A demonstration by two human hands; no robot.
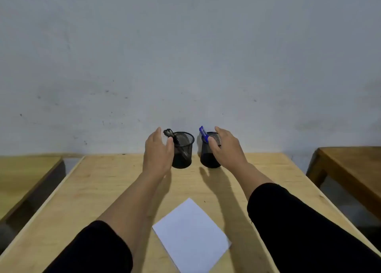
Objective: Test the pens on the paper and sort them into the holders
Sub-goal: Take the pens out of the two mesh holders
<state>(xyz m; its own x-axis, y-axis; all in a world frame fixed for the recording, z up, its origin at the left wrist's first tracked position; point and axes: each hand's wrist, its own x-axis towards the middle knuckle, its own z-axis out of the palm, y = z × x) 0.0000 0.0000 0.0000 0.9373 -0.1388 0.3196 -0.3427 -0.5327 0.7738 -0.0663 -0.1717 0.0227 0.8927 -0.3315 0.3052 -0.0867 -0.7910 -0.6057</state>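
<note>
both hands are spread and hold nothing, our left hand (158,153) beside the left holder (183,151) with black pens (172,136), our right hand (225,149) at the right holder (209,157) with blue pens (203,133), so sorting looks finished or unstarted, paper (190,235) blank on the tabletop (92,190).

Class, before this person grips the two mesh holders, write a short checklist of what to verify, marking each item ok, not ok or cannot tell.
1. Both holders upright on the table: ok.
2. Black pens in the left holder, blue pens in the right holder: ok.
3. Left hand open beside its holder: ok; contact cannot tell.
4. Right hand open at its holder: ok; contact cannot tell.
5. Paper lies flat, near edge, away from holders: ok.
6. Test marks on paper: cannot tell.
</note>
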